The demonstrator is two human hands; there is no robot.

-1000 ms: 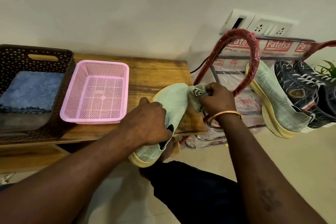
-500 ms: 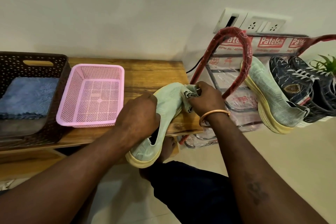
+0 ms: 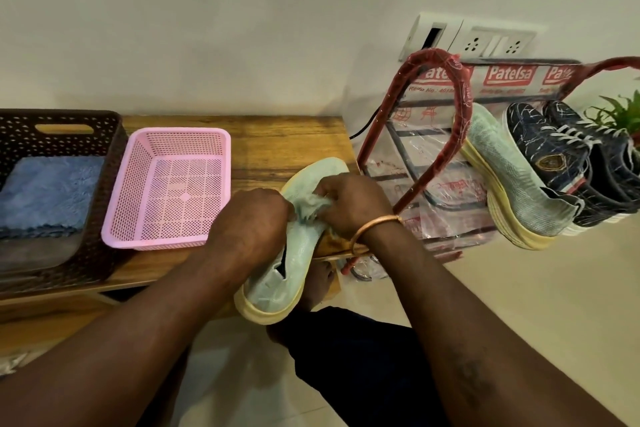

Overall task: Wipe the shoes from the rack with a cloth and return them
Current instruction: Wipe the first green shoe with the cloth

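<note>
At the near edge of the tabletop (image 3: 270, 146), the pale green shoe (image 3: 294, 274) is being held toe-away, its heel hanging off the edge over the person's lap.

Change since a second ago: the right hand (image 3: 349, 201) is now sitting further back along the upper, close against the left hand (image 3: 252, 229), where before it was working at the toe. The toe is now lying uncovered. Judgement: the wipe is travelling from toe toward the middle, so this shoe is partly done, not finished.

Right hand: fingers (image 3: 325, 189) are curling shut around a bunched cloth (image 3: 310, 206), pressing it onto the upper.
Left hand: fingers are closing over the shoe's side near the collar, steadying it.

Rack (image 3: 460, 104), red-framed, is standing just beside the tabletop, carrying the matching green shoe (image 3: 512, 177) and a dark pair (image 3: 568, 163); a gap for the held shoe is not clearly showing.

Also present: pink basket (image 3: 131, 191) and dark basket (image 3: 62, 123) holding a folded blue cloth (image 3: 45, 191).
</note>
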